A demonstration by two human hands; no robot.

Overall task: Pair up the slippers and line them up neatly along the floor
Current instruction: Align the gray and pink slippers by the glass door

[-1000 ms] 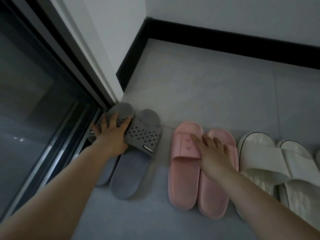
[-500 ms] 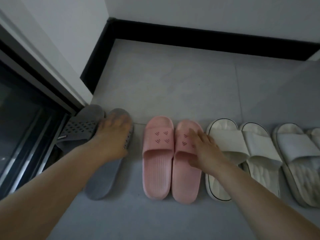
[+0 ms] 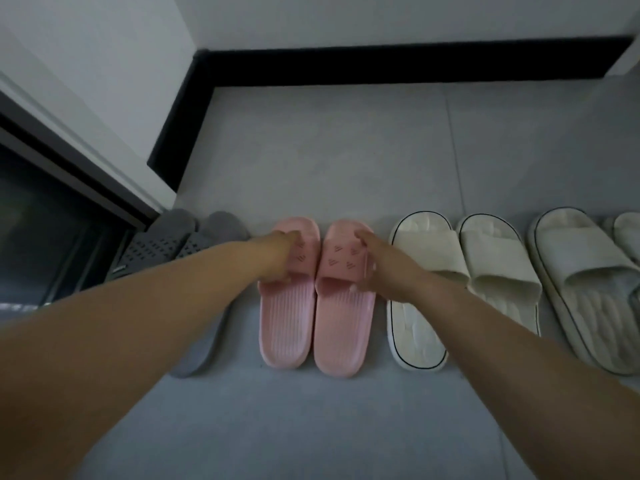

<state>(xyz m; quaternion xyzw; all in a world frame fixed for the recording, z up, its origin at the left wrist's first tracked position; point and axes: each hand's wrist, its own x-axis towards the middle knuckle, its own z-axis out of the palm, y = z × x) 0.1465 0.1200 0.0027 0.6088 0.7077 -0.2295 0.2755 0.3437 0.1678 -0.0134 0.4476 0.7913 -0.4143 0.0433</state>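
A: Head view: where are the pink slippers point(image 3: 313, 296)?

B: Centre of the floor point(image 3: 329, 150), toes to twelve o'clock, side by side. Grey pair point(image 3: 180, 244) at nine, cream pairs point(image 3: 460, 271) at three.

A: The hands?

B: Left hand point(image 3: 277, 256) is closed around the left slipper's strap; right hand point(image 3: 377, 268) clasps the right one's strap, thumb at its rear edge.

A: How will they handle?

B: Probably light, soft foam that flexes. The strap is the natural hold; the soles should slide easily on tile.
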